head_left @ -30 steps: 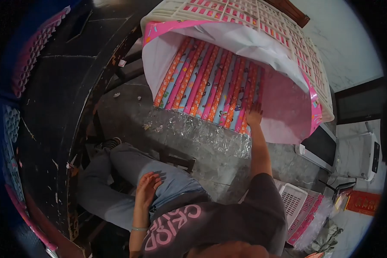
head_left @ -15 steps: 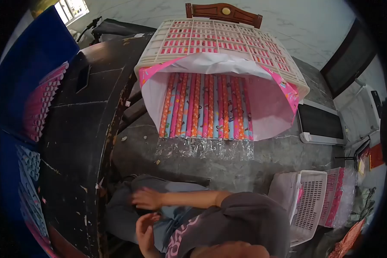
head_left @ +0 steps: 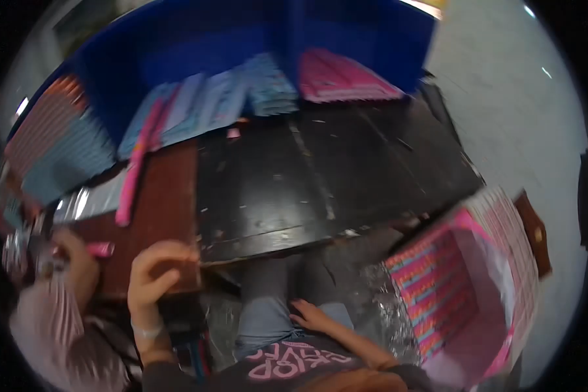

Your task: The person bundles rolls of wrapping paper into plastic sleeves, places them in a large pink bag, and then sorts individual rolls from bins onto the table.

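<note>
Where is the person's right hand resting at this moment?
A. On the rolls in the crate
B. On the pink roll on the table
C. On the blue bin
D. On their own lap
D: the right hand lies flat on the grey trousers, apart from the crate of patterned rolls beside it.

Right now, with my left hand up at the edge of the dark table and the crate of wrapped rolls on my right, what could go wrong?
The left hand curls at the chipped edge of the dark table; rough wood might scrape the fingers. The pink roll lies slanted across the brown board and could roll off. The crate of rolls lies tipped on its side, so rolls may slide out.
</note>
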`<state>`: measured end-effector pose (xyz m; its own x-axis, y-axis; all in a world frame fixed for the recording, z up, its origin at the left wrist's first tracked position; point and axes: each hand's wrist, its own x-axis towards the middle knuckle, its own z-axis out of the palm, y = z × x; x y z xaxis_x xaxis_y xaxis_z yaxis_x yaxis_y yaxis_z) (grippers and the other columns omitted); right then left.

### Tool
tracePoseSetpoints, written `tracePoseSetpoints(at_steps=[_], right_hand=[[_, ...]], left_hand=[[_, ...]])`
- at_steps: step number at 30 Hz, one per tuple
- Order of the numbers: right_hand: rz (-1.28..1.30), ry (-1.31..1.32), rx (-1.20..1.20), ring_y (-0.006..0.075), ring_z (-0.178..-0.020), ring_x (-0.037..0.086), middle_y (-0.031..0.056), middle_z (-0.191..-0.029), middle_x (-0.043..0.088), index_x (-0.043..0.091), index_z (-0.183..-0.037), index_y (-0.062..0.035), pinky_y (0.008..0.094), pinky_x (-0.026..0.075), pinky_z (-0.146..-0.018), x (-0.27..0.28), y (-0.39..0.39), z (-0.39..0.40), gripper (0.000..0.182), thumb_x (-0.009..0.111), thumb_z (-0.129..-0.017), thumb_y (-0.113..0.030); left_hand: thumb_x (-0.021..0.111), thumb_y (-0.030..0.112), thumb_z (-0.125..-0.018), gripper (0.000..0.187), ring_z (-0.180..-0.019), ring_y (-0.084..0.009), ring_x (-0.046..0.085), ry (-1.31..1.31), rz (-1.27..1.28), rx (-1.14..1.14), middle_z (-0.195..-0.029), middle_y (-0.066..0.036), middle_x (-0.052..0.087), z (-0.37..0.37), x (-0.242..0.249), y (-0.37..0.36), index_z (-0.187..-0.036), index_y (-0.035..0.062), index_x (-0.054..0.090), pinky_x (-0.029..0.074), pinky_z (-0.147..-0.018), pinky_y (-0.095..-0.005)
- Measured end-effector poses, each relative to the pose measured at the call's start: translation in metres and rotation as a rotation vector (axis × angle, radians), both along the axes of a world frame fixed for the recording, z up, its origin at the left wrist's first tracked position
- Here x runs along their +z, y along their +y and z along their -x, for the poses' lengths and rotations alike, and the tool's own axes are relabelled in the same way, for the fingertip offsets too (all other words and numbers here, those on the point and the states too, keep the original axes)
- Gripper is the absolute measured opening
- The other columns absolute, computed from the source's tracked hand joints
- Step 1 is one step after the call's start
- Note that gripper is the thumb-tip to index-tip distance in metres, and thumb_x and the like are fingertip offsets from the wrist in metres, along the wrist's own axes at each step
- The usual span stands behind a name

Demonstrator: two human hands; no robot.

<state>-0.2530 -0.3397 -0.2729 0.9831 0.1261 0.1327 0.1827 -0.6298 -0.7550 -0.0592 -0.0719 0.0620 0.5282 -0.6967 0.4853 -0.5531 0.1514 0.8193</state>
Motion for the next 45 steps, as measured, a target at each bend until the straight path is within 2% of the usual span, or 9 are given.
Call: tracePoseSetpoints(at_steps=[9,15,22,26,31,33,39,41,45], right_hand=[[-0.168,-0.008,0.33,0.0255,-0.093,0.059,0.0123,-0.101,0.064,0.062,-0.107,-0.0024,0.0347,0.045,-0.081,0.232,-0.018,-0.078,0.027,0.061,-0.08,-0.008],[-0.289,0.06,0.536,0.0209,-0.08,0.061,0.0106,-0.09,0.067,0.064,-0.102,-0.0007,0.0308,0.045,-0.073,0.301,-0.02,-0.121,0.025,0.061,-0.078,-0.006],[-0.408,0.297,0.506,0.0157,-0.082,0.06,0.0102,-0.09,0.065,0.059,-0.109,0.0016,0.0265,0.047,-0.076,0.306,0.02,-0.184,0.024,0.054,-0.088,-0.009],[-0.467,0.236,0.459,0.0174,-0.107,0.052,0.0105,-0.119,0.053,0.042,-0.129,-0.0042,0.0296,0.043,-0.088,0.261,0.06,-0.281,0.044,0.058,-0.088,-0.014],[-0.668,0.224,0.359,0.0252,-0.113,0.049,0.0174,-0.124,0.046,0.031,-0.132,-0.002,0.0337,0.041,-0.095,0.233,0.148,-0.377,0.05,0.055,-0.088,-0.009],[-1.16,0.461,0.186,0.0308,-0.115,0.047,0.02,-0.125,0.043,0.028,-0.131,-0.0002,0.0382,0.04,-0.096,0.23,0.177,-0.407,0.049,0.051,-0.089,-0.01],[-1.346,0.611,-0.008,0.0296,-0.112,0.049,0.0178,-0.119,0.048,0.035,-0.126,-0.0005,0.0401,0.037,-0.098,0.232,0.226,-0.449,0.037,0.042,-0.093,-0.018],[-1.334,0.642,0.094,0.0272,-0.11,0.049,0.0154,-0.117,0.051,0.04,-0.121,-0.002,0.0394,0.037,-0.098,0.229,0.232,-0.448,0.033,0.042,-0.094,-0.019],[-1.346,0.696,0.188,0.02,-0.102,0.052,0.0084,-0.108,0.057,0.051,-0.11,-0.0055,0.0379,0.039,-0.095,0.223,0.244,-0.443,0.025,0.044,-0.094,-0.023]], left_hand=[[0.062,0.026,-0.081,0.031,-0.102,-0.0282,0.053,-0.728,-0.355,0.166,-0.106,-0.011,0.058,-0.079,-0.004,-0.013,-0.104,0.0046,0.058,0.04,-0.09,-0.0387],[0.06,0.024,-0.083,0.027,-0.107,-0.0266,0.051,-0.695,-0.363,0.522,-0.112,-0.01,0.056,-0.129,-0.032,-0.005,-0.104,0.0076,0.057,0.038,-0.092,-0.0382],[0.058,0.018,-0.078,0.021,-0.095,-0.0287,0.056,-0.654,-0.293,0.87,-0.096,-0.01,0.06,-0.154,-0.044,0.019,-0.096,0.0068,0.059,0.042,-0.084,-0.0392],[0.059,0.015,-0.077,0.023,-0.093,-0.0302,0.055,-0.696,-0.039,0.965,-0.096,-0.012,0.059,-0.154,-0.037,0.02,-0.098,0.0068,0.057,0.043,-0.081,-0.0404],[0.062,0.024,-0.077,0.034,-0.093,-0.0331,0.055,-0.437,-0.452,1.55,-0.098,-0.018,0.056,-0.186,-0.064,0.072,-0.1,0.0017,0.052,0.043,-0.078,-0.0451],[0.056,0.036,-0.081,0.037,-0.09,-0.0355,0.057,-0.209,-0.556,1.523,-0.094,-0.019,0.058,-0.191,-0.069,0.086,-0.095,0.0016,0.054,0.046,-0.075,-0.0467],[0.044,0.045,-0.086,0.049,-0.092,-0.0371,0.06,0.028,-0.746,1.342,-0.098,-0.024,0.061,-0.2,-0.072,0.095,-0.099,-0.0001,0.056,0.047,-0.079,-0.046],[0.044,0.045,-0.085,0.048,-0.092,-0.0364,0.06,0.249,-0.52,1.253,-0.097,-0.022,0.062,-0.21,-0.078,0.097,-0.099,0.0008,0.057,0.047,-0.078,-0.0458],[0.049,0.04,-0.085,0.044,-0.089,-0.0358,0.06,0.184,-0.411,1.232,-0.092,-0.022,0.063,-0.2,-0.071,0.092,-0.107,0.0023,0.056,0.047,-0.077,-0.0415]])
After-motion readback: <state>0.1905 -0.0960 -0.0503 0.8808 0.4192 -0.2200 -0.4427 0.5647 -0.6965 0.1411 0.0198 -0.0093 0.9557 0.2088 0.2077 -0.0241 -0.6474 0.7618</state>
